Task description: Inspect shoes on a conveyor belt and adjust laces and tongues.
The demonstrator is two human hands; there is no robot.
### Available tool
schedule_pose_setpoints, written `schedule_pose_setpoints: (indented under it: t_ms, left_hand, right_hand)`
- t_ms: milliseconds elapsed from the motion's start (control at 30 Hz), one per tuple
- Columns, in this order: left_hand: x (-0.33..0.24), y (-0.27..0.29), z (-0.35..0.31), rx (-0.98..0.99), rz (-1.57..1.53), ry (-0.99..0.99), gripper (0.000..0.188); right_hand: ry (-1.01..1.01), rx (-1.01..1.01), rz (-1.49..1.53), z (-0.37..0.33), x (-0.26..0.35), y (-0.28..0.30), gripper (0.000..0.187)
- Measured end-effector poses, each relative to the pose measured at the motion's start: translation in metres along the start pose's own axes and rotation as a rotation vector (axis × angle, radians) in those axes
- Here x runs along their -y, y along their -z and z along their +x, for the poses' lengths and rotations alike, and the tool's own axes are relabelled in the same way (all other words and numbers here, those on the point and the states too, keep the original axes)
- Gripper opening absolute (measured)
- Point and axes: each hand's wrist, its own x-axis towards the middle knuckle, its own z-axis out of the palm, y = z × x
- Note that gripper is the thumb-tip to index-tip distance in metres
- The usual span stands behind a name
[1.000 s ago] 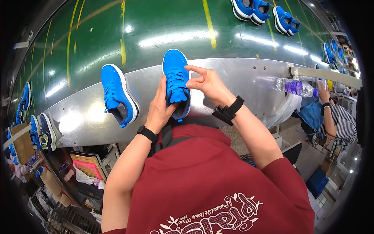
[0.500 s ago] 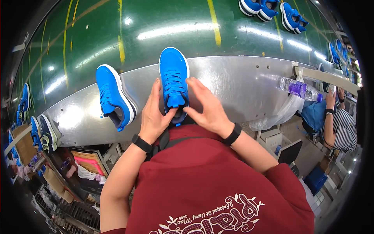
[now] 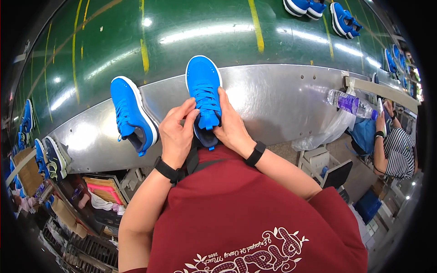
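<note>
A blue sneaker point(image 3: 203, 75) with a white sole stands in front of me, its toe pointing away and its laces threaded. My right hand point(image 3: 231, 129) grips its right side, fingers along the lacing and thumb by the collar. At the left edge of the lacing, my left hand point(image 3: 178, 132) is closed in a pinch. What lies between those fingertips is too small to make out. The tongue's pull loop sticks up between my hands. To the left, a second blue sneaker point(image 3: 129, 111) lies tilted on the metal ledge point(image 3: 268, 91), untouched.
Beyond the ledge runs a green belt point(image 3: 195, 18) with yellow lines, carrying blue sneakers point(image 3: 344, 20) at the far right. A plastic bottle point(image 3: 350, 103) lies right of me near a plastic bag point(image 3: 318, 134). Another person point(image 3: 398, 150) holds a shoe there. More shoes point(image 3: 54, 157) stand at left.
My left hand has lifted from the collar to the lacing's left edge, its fingers now pinched. My right hand has closed in against the sneaker's right side.
</note>
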Motion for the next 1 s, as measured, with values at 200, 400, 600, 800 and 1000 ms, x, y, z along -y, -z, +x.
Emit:
schedule_pose_setpoints:
  t_ms: [200,400,600,800,1000]
  left_hand:
    - [0.010,0.016,0.024,0.124,-0.237,0.214,0.027]
    - [0.037,0.032,0.059,0.596,-0.703,0.436,0.034]
    - [0.052,0.040,0.074,0.765,-0.902,0.527,0.031]
    - [0.014,0.041,0.059,0.270,0.198,-0.339,0.032]
    - [0.012,0.027,0.015,0.353,0.565,-0.488,0.050]
  right_hand:
    - [-0.008,-0.024,-0.042,0.002,0.001,-0.007,0.087]
    - [0.009,-0.042,-0.030,0.002,0.002,-0.008,0.084]
    - [0.047,-0.087,-0.030,0.003,0.005,-0.010,0.084]
    - [0.019,-0.085,-0.056,0.002,0.001,-0.008,0.083]
    - [0.061,-0.071,-0.022,0.002,0.003,-0.010,0.084]
